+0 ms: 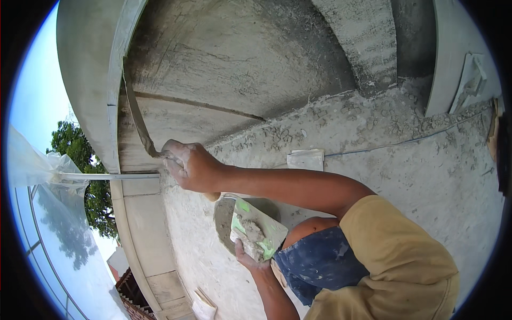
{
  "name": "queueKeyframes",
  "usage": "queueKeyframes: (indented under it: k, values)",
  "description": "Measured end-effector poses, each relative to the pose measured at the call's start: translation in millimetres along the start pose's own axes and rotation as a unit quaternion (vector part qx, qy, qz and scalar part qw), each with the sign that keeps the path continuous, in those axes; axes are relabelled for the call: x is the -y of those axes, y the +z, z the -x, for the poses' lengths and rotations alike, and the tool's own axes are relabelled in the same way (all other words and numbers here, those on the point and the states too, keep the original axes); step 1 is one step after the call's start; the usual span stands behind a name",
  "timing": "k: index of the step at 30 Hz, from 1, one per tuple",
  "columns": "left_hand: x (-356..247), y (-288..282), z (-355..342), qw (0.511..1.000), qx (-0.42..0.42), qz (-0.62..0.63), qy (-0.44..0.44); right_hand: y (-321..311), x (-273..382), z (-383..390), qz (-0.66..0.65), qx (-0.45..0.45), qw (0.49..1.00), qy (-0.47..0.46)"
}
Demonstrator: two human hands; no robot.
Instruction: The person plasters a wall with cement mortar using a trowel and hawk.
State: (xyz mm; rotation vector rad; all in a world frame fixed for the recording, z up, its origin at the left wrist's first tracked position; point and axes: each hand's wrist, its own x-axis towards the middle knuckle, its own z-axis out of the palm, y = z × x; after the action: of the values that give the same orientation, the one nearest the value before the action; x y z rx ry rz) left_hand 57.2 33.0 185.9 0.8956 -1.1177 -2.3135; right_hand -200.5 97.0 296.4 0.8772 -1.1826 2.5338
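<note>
My right hand point(186, 168) is closed on a tool with a tan handle end point(210, 196). A long, narrow grey blade or strip point(136, 112) runs from that hand up along the cement-rendered curved wall point(186, 58), near its edge. Lower down, my left hand point(250, 256) grips a white board with green patches point(276, 237), carrying a lump of grey mortar point(249, 230). Just behind the board sits a bucket point(223, 217) of grey material, partly hidden by it.
Mortar crumbs and a thin cable point(400, 143) lie on the dusty floor point(362, 176), near a pale flat piece point(305, 159). A white panel with a white tool point(466, 82) is at right. A metal pole point(96, 176), plastic sheeting point(40, 160) and a tree stand at left.
</note>
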Motion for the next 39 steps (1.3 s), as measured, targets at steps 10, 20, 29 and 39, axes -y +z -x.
queueKeyframes:
  k: [10,20,29,39]
  values:
    - [-36.6,39.1,-36.8,0.995,-0.009,-0.053,0.079,-170.0,35.0,106.7,0.274,0.373,0.804,0.372]
    - [-53.8,47.6,-69.7,0.988,-0.005,-0.150,-0.025,-152.2,55.2,104.9,0.452,0.644,0.560,0.259]
    - [-75.3,29.5,-130.5,0.986,-0.049,-0.155,0.031,-169.9,28.2,124.3,0.119,0.601,0.605,0.509]
    - [-62.2,-14.8,-71.4,0.993,-0.042,-0.111,0.021,-103.8,36.6,66.0,-0.230,0.182,0.928,0.230]
